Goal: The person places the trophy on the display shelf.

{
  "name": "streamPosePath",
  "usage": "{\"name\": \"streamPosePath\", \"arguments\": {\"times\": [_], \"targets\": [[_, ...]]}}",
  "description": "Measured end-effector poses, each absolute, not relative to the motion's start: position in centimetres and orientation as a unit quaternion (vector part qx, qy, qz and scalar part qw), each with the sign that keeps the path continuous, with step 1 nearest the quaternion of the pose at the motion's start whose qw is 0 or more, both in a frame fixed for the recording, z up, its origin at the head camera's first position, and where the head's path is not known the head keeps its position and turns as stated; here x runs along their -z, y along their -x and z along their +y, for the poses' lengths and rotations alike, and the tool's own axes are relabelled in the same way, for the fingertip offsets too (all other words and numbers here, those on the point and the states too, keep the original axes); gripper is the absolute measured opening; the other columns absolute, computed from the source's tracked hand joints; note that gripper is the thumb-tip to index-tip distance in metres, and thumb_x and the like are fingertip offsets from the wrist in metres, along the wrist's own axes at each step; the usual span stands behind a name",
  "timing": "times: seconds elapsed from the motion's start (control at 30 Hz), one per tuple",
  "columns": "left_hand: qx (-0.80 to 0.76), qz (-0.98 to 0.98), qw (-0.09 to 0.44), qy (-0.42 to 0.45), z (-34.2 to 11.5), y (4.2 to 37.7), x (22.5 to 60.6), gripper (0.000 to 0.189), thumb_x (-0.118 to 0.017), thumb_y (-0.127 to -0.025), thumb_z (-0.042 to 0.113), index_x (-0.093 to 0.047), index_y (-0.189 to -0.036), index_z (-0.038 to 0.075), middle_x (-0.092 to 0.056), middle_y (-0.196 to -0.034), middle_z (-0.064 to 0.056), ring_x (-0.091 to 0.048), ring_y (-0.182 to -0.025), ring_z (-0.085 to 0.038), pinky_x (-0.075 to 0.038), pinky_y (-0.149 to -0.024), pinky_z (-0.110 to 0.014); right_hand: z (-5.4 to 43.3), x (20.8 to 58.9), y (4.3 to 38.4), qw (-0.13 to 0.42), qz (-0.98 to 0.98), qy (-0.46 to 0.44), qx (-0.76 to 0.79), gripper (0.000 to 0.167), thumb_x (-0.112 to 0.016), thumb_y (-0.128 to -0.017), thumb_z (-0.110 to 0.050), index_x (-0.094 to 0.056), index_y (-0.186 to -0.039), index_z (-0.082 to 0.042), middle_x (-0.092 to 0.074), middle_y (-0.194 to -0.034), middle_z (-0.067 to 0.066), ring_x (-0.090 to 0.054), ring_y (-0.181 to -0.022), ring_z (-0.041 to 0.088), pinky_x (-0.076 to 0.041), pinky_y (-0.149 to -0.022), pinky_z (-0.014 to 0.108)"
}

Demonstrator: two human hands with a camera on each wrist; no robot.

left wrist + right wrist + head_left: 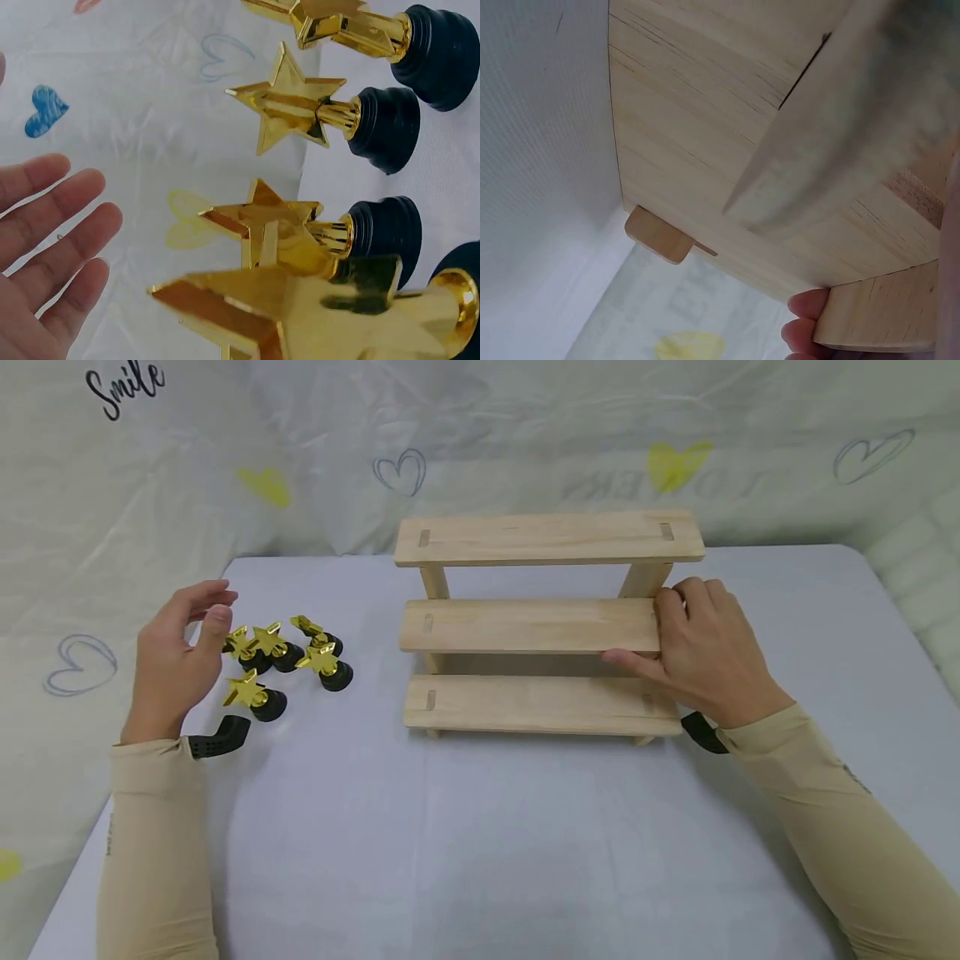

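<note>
A three-tier wooden shelf [528,627] stands toward the back of the white table. My right hand [708,652] grips the right end of its middle board, thumb along the front edge. In the right wrist view, fingertips [806,322] curl past the end of a board beside the wooden side panel [682,142]. On the left, several gold star trophies [321,667] with round black bases stand in a cluster. Beside them my left hand [176,652] is raised with nothing in it. The left wrist view has its fingers [56,232] apart from the nearest star trophy [289,105].
A pale cloth [517,435] printed with hearts and lettering hangs behind the table [510,835]. Black wrist mounts [219,737] stick out from both sleeves. The table's left edge runs under the left forearm.
</note>
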State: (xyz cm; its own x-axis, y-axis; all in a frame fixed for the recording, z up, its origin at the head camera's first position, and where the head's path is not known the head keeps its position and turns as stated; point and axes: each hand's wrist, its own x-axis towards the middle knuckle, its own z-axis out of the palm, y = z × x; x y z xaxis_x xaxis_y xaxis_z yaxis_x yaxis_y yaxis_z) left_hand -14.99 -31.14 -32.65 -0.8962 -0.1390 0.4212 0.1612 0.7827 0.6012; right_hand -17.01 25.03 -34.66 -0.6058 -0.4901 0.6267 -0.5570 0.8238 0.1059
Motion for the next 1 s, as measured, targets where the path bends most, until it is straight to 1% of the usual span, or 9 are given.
{"name": "streamPosePath", "arguments": {"times": [0.13, 0.23, 0.37, 0.53, 0.63, 0.7, 0.8, 0.9, 1.0], "targets": [[0.328, -0.924, 0.191, -0.046, -32.1, 14.9, 33.0, 0.043, -0.056, -0.105, 0.043, -0.06, -0.144, 0.025, -0.068, -0.136, -0.006, -0.045, -0.108, 0.016, -0.038, -0.098, -0.012, 24.9, 34.9, 17.2, 0.351, -0.888, -0.292, -0.06, 0.104, -0.026, -0.094, -0.087, -0.053, -0.084, 0.014, -0.046, -0.075, 0.025, -0.038, -0.062, 0.04, -0.034, -0.055, 0.049], [0.344, -0.922, 0.165, -0.062, -33.0, 14.8, 33.4, 0.044, -0.059, -0.103, 0.042, -0.059, -0.144, 0.025, -0.066, -0.137, 0.0, -0.047, -0.11, 0.012, -0.04, -0.098, -0.015, 24.8, 35.0, 17.2, 0.355, -0.886, -0.29, -0.07, 0.106, -0.026, -0.093, -0.088, -0.053, -0.083, 0.014, -0.046, -0.075, 0.026, -0.038, -0.061, 0.041, -0.033, -0.054, 0.05], [0.375, -0.913, 0.149, -0.062, -34.1, 14.8, 33.9, 0.043, -0.065, -0.1, 0.037, -0.061, -0.142, 0.026, -0.066, -0.132, 0.009, -0.052, -0.113, 0.009, -0.041, -0.098, -0.012, 24.9, 34.8, 17.2, 0.339, -0.893, -0.29, -0.054, 0.105, -0.026, -0.094, -0.087, -0.053, -0.083, 0.014, -0.047, -0.075, 0.026, -0.04, -0.062, 0.041, -0.036, -0.056, 0.05], [0.385, -0.911, 0.132, -0.06, -35.1, 14.8, 34.7, 0.048, -0.073, -0.096, 0.034, -0.06, -0.142, 0.025, -0.065, -0.131, 0.01, -0.055, -0.115, 0.007, -0.042, -0.098, -0.011, 25.1, 34.7, 17.2, 0.338, -0.892, -0.297, -0.051, 0.102, -0.029, -0.095, -0.085, -0.052, -0.082, 0.013, -0.045, -0.074, 0.025, -0.039, -0.061, 0.04, -0.036, -0.056, 0.048], [0.375, -0.916, 0.123, -0.064, -35.6, 15.0, 35.3, 0.052, -0.076, -0.094, 0.035, -0.059, -0.143, 0.023, -0.064, -0.129, 0.013, -0.055, -0.114, 0.007, -0.043, -0.097, -0.011, 25.1, 34.8, 17.2, 0.345, -0.887, -0.3, -0.06, 0.101, -0.031, -0.094, -0.085, -0.05, -0.081, 0.013, -0.044, -0.073, 0.025, -0.038, -0.06, 0.04, -0.035, -0.055, 0.048], [0.369, -0.919, 0.121, -0.068, -35.9, 15.1, 35.7, 0.055, -0.077, -0.093, 0.035, -0.059, -0.143, 0.022, -0.064, -0.13, 0.012, -0.055, -0.114, 0.007, -0.044, -0.097, -0.012, 25.1, 34.9, 17.2, 0.348, -0.886, -0.299, -0.063, 0.101, -0.03, -0.094, -0.086, -0.05, -0.08, 0.013, -0.044, -0.073, 0.024, -0.037, -0.06, 0.04, -0.034, -0.054, 0.047], [0.36, -0.923, 0.113, -0.074, -36.3, 15.3, 36.1, 0.058, -0.078, -0.092, 0.037, -0.058, -0.145, 0.022, -0.064, -0.135, 0.004, -0.054, -0.114, 0.007, -0.045, -0.098, -0.014, 25.0, 34.9, 17.2, 0.348, -0.887, -0.296, -0.066, 0.102, -0.029, -0.094, -0.086, -0.049, -0.079, 0.013, -0.044, -0.072, 0.024, -0.037, -0.06, 0.04, -0.033, -0.053, 0.047], [0.362, -0.923, 0.101, -0.081, -36.6, 15.4, 36.6, 0.061, -0.079, -0.092, 0.038, -0.056, -0.146, 0.021, -0.062, -0.138, -0.002, -0.055, -0.116, 0.003, -0.046, -0.1, -0.015, 25.0, 34.9, 17.3, 0.347, -0.888, -0.293, -0.072, 0.103, -0.028, -0.094, -0.087, -0.05, -0.08, 0.013, -0.044, -0.073, 0.025, -0.038, -0.06, 0.04, -0.033, -0.054, 0.048], [0.368, -0.922, 0.091, -0.082, -36.9, 15.5, 37.1, 0.064, -0.081, -0.091, 0.036, -0.056, -0.147, 0.018, -0.062, -0.136, -0.001, -0.054, -0.114, 0.004, -0.047, -0.099, -0.011, 25.0, 34.9, 17.3, 0.345, -0.888, -0.296, -0.069, 0.103, -0.028, -0.094, -0.087, -0.051, -0.08, 0.013, -0.044, -0.072, 0.025, -0.039, -0.06, 0.041, -0.033, -0.054, 0.049]]}}
